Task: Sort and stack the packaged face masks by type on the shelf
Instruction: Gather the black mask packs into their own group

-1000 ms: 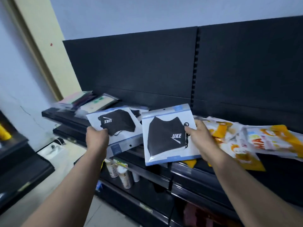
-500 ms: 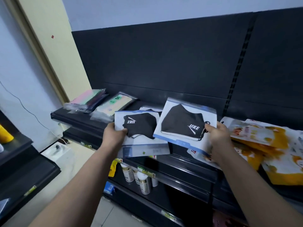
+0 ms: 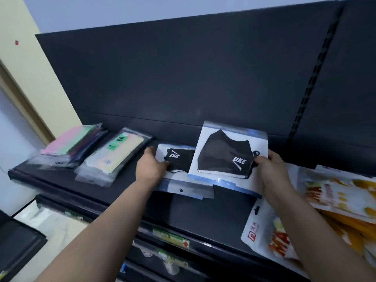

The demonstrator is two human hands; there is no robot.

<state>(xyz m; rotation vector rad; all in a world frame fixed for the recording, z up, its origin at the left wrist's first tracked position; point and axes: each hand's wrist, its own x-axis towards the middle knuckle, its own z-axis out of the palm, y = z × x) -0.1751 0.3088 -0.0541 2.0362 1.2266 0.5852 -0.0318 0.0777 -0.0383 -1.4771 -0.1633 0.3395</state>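
The black back panel (image 3: 183, 78) fills most of the view, and it is seen from nearer than half a second ago. Below it runs the dark shelf (image 3: 213, 216), on which everything lies. At its right end a heap of orange and white packets (image 3: 343, 202) is spread, one of them hanging over the front edge.

The larger black mask pack (image 3: 225, 157) is held over the middle of the shelf, tilted up toward the panel. It is gripped at its right edge by the right hand (image 3: 270, 171), with the thumb laid on top by the ear loop and the fingers curled underneath. Its left edge overlaps the second black mask pack (image 3: 178, 159), which is held flatter and lower. That pack is gripped at its left edge by the left hand (image 3: 151, 167), thumb on top. Whether either pack touches the shelf cannot be told.

One second ago the two packs were held apart, out in front of the shelf. Half a second ago they were overlapped above its front edge. They have now been carried further in, close to the panel.

Just left of them a clear pack labelled "FACE MASK" (image 3: 116, 157) lies on the shelf. A stack of pastel mask packs (image 3: 69, 147) lies at the far left end.
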